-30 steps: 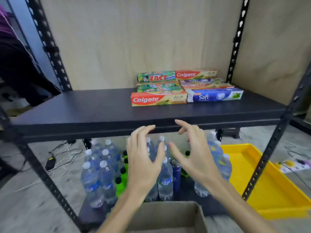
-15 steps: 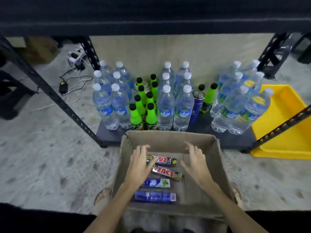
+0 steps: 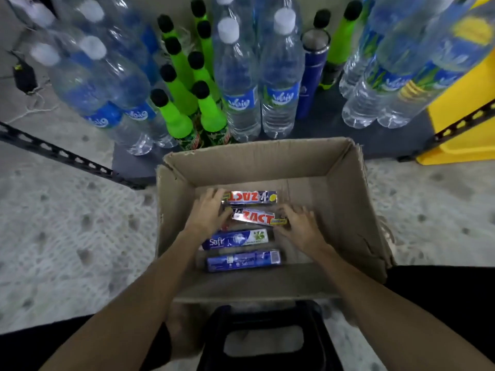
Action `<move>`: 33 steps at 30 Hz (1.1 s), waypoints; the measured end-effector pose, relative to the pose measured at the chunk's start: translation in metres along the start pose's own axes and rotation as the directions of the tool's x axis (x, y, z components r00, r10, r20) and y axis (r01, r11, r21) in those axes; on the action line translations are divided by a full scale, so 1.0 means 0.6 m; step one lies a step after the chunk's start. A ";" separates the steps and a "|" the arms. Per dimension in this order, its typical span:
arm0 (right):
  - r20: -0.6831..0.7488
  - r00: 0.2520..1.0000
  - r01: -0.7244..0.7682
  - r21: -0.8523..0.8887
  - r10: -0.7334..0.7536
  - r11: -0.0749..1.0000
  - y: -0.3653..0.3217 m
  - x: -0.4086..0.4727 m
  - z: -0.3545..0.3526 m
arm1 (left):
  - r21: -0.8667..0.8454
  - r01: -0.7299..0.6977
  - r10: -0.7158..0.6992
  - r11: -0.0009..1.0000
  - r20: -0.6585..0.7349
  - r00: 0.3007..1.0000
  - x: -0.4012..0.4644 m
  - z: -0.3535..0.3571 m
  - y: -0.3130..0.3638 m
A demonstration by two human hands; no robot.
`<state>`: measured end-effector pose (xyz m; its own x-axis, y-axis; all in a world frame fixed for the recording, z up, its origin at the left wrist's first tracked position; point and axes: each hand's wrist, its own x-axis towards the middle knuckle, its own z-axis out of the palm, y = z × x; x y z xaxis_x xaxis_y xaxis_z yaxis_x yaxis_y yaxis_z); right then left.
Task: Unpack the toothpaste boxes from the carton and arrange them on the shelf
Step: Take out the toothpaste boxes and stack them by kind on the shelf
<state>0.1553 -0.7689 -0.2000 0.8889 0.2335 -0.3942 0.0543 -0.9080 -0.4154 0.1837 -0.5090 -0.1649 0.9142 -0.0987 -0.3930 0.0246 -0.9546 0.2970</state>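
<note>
In the carton (image 3: 345, 188) lie four toothpaste boxes; both my hands reach the middle Zact box (image 3: 255, 217). My left hand (image 3: 209, 214) and right hand (image 3: 300, 223) touch its ends, fingers half-curled, grip not closed. It seems light, stiff, glossy; I judge holding both ends best.

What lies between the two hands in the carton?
In the head view, the tilted red Zact box spans the gap between the left hand and the right hand, with each hand at one end.

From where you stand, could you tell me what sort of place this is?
Probably a shop stockroom: clear plastic water bottles grouped on a black metal rack, toothpaste boxes in a brown cardboard carton.
</note>
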 end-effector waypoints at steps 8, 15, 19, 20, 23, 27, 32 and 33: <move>0.008 0.995 0.096 0.012 -0.096 0.995 0.036 0.021 0.031 | -0.001 -0.041 0.040 0.999 0.157 0.987 0.063 0.034 -0.013; 0.062 0.994 0.079 0.120 -0.086 0.990 0.035 0.034 0.050 | -0.214 -0.024 0.046 0.977 0.102 0.994 0.085 0.065 -0.023; 0.035 0.994 0.093 0.192 -0.101 0.977 0.039 0.025 0.048 | -0.272 -0.014 0.048 0.962 0.117 0.992 0.092 0.070 -0.025; 0.022 0.995 0.085 0.230 -0.093 0.970 0.041 0.020 0.044 | -0.267 -0.024 0.058 0.964 0.120 0.991 0.096 0.070 -0.023; -0.005 0.997 0.069 0.316 -0.071 0.946 0.052 0.002 0.026 | -0.244 -0.036 0.071 0.969 0.134 0.988 0.108 0.067 -0.013; 0.017 0.999 0.036 0.381 -0.046 0.924 0.076 -0.010 0.013 | -0.177 -0.034 0.065 0.984 0.168 0.984 0.116 0.063 -0.010; 0.035 0.999 -0.004 0.402 -0.011 0.916 0.099 -0.019 -0.001 | -0.069 -0.095 0.104 0.993 0.145 0.984 0.105 0.059 -0.012; 0.028 0.999 0.006 0.399 -0.019 0.917 0.101 -0.022 -0.005 | -0.043 -0.104 0.109 0.994 0.129 0.986 0.100 0.057 -0.010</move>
<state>0.1484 -0.8279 -0.2178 0.8747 0.2602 -0.4090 -0.1261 -0.6924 -0.7104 0.2245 -0.5186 -0.2200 0.8514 -0.2373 -0.4677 -0.0530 -0.9261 0.3735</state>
